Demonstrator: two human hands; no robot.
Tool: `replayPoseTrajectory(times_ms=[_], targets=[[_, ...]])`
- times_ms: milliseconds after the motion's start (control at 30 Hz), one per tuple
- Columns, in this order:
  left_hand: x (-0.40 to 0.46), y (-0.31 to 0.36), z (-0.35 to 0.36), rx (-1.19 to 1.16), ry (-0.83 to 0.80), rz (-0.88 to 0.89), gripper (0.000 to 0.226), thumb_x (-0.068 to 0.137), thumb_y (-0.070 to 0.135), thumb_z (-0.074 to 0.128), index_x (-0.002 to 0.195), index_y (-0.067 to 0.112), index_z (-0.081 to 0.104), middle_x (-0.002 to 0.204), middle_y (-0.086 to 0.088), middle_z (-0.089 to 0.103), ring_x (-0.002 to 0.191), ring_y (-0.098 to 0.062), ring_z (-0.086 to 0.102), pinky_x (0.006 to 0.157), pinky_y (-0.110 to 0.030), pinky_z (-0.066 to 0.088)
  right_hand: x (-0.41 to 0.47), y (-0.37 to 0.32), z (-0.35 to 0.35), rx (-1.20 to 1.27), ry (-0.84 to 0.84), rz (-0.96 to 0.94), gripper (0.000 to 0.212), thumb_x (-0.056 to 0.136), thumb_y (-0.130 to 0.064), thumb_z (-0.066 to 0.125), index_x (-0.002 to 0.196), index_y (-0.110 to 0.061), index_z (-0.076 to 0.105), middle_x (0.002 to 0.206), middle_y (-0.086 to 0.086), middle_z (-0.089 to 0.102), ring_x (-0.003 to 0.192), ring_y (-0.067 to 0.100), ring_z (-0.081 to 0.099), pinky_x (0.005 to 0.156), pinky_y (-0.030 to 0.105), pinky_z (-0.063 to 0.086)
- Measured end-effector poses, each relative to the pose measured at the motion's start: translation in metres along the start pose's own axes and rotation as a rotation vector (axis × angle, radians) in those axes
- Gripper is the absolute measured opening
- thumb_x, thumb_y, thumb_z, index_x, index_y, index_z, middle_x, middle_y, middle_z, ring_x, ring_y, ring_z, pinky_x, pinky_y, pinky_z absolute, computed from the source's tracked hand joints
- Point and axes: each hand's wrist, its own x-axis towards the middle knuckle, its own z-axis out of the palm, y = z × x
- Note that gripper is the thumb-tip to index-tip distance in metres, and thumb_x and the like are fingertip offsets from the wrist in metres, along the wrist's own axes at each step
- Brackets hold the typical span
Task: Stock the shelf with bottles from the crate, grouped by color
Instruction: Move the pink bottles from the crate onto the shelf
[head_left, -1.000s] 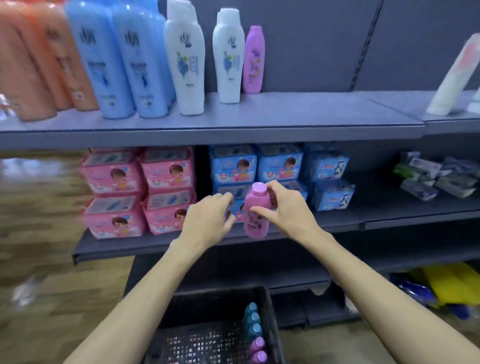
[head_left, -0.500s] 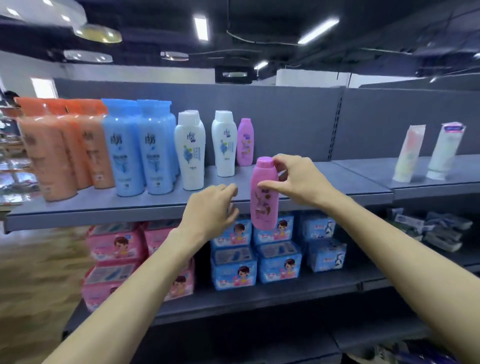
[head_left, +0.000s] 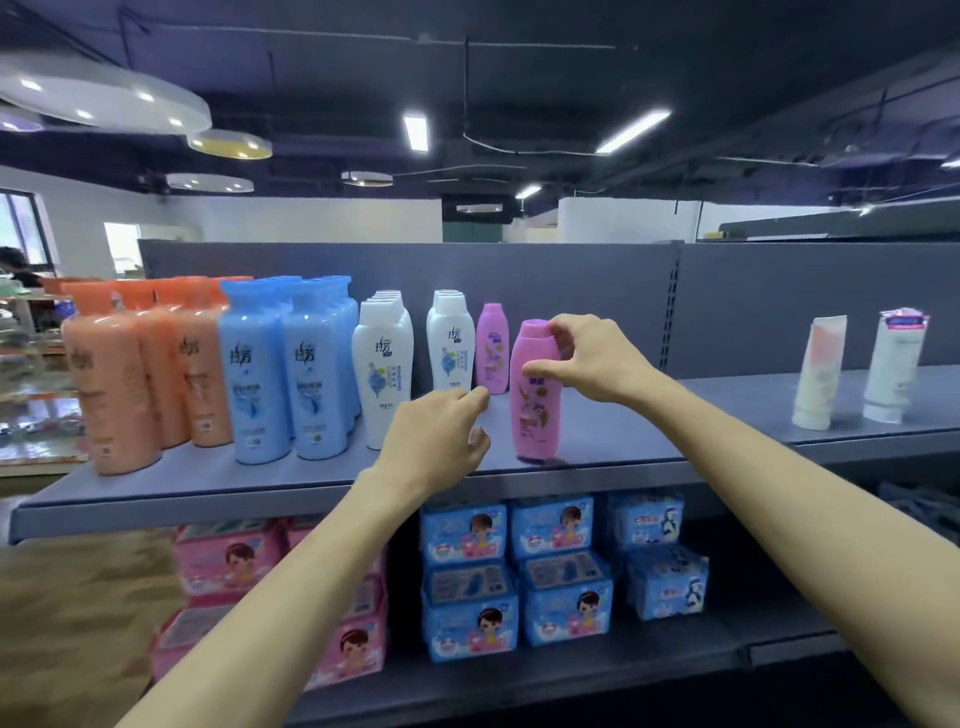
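Two bare hands work over the top shelf (head_left: 613, 457). The right hand (head_left: 592, 358) holds a pink bottle (head_left: 535, 395) near its cap, thumb on the near face and fingers curled round the cap from the right; the bottle stands upright, slightly tilted, with its base at or just above the shelf board, close to the near edge. I cannot tell whether the base is fully down. The left hand (head_left: 441, 436) hangs just left of the bottle, fingers loosely curled and holding nothing, its fingertips near but not touching the bottle.

Farther back and just left of the held bottle stands a second pink bottle (head_left: 492, 348), against the back panel (head_left: 571, 291). Left of it come white bottles (head_left: 449, 343) in rows, then more white bottles (head_left: 382, 369), then blue bottles (head_left: 280, 374), then orange bottles (head_left: 135, 379) at the far left; the orange and blue front rows reach close to the near edge.

Right of the held bottle the board lies bare as far as two tubes (head_left: 852, 371) standing on the next shelf section at far right. A slotted upright (head_left: 671, 312) marks the joint between the sections.

Below, pink packs (head_left: 228, 561) sit left and blue packs (head_left: 514, 571) right on the lower shelf (head_left: 571, 670).
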Motion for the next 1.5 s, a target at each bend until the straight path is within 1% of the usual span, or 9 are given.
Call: replayPoseTrajectory(times_ms=[100,200,333,467,667,800,967,1200,1500], targets=[[0.006,0.002,0.004,0.007,-0.020,-0.008,0.024,0.089,0.030,0.049,0.111,0.020,0.054,0.096,0.003,0.064,0.092,-0.023,0.060,0.068,-0.038,0.052,0.010,0.012,0.006,0.035,-0.013,0.021,0.038,0.081,-0.035,0.079,0.112,-0.019,0.063,0.103,-0.001,0.070,0.089,0.016,0.067,0.079,0.036,0.060],[0.009,0.002,0.010,0.002,-0.029,-0.019,0.024,0.090,0.030,0.049,0.111,0.020,0.054,0.096,0.003,0.063,0.092,-0.022,0.060,0.069,-0.039,0.052,0.014,0.021,0.015,0.079,-0.008,0.042,0.046,0.082,-0.036,0.078,0.122,-0.020,0.061,0.108,-0.004,0.068,0.095,0.014,0.065,0.083,0.029,0.055],[0.006,0.000,0.022,-0.003,-0.050,-0.030,0.023,0.091,0.031,0.049,0.111,0.020,0.053,0.094,0.004,0.062,0.090,-0.022,0.059,0.068,-0.038,0.051,0.005,0.039,0.035,0.103,-0.066,0.098,0.054,0.072,-0.036,0.086,0.116,-0.018,0.061,0.105,-0.004,0.070,0.092,0.013,0.066,0.082,0.030,0.056],[0.004,-0.003,0.033,0.003,-0.070,-0.034,0.023,0.091,0.030,0.048,0.111,0.019,0.053,0.094,0.005,0.062,0.090,-0.021,0.058,0.068,-0.037,0.050,-0.011,0.056,0.056,0.123,-0.168,0.133,0.054,0.067,-0.033,0.090,0.113,-0.020,0.064,0.102,-0.006,0.071,0.086,0.005,0.066,0.069,0.012,0.050],[0.011,-0.003,0.045,0.002,-0.079,-0.070,0.024,0.092,0.031,0.048,0.113,0.021,0.053,0.096,0.005,0.062,0.093,-0.021,0.058,0.070,-0.035,0.049,-0.007,0.066,0.064,0.165,-0.170,0.150,0.051,0.064,-0.031,0.091,0.108,-0.021,0.067,0.090,-0.014,0.068,0.075,-0.002,0.063,0.057,0.005,0.043],[0.021,-0.002,0.055,0.007,-0.080,-0.084,0.024,0.092,0.032,0.048,0.112,0.021,0.053,0.096,0.005,0.062,0.092,-0.022,0.059,0.073,-0.039,0.051,0.008,0.073,0.068,0.186,-0.191,0.159,0.053,0.063,-0.028,0.091,0.109,-0.019,0.065,0.090,-0.011,0.069,0.072,0.002,0.066,0.054,0.010,0.047],[0.039,-0.003,0.072,0.016,-0.082,-0.116,0.023,0.089,0.033,0.049,0.109,0.021,0.052,0.091,0.004,0.061,0.089,-0.024,0.059,0.071,-0.040,0.051,0.033,0.086,0.079,0.156,-0.163,0.155,0.058,0.061,-0.031,0.092,0.109,-0.019,0.063,0.094,-0.008,0.069,0.077,0.001,0.064,0.057,0.008,0.042],[0.072,-0.013,0.094,0.046,-0.066,-0.176,0.019,0.087,0.032,0.050,0.101,0.018,0.052,0.090,0.003,0.062,0.086,-0.025,0.058,0.069,-0.040,0.050,0.073,0.108,0.107,0.151,-0.126,0.182,0.054,0.059,-0.030,0.092,0.100,-0.016,0.061,0.089,-0.007,0.067,0.082,0.012,0.064,0.069,0.023,0.051],[0.094,-0.028,0.122,0.067,0.066,-0.238,0.011,0.084,0.026,0.052,0.090,0.017,0.052,0.079,0.002,0.064,0.074,-0.028,0.059,0.056,-0.035,0.046,0.119,0.123,0.136,0.147,-0.113,0.225,0.047,0.058,-0.029,0.089,0.093,-0.017,0.061,0.085,-0.005,0.067,0.082,0.018,0.064,0.070,0.030,0.053]])
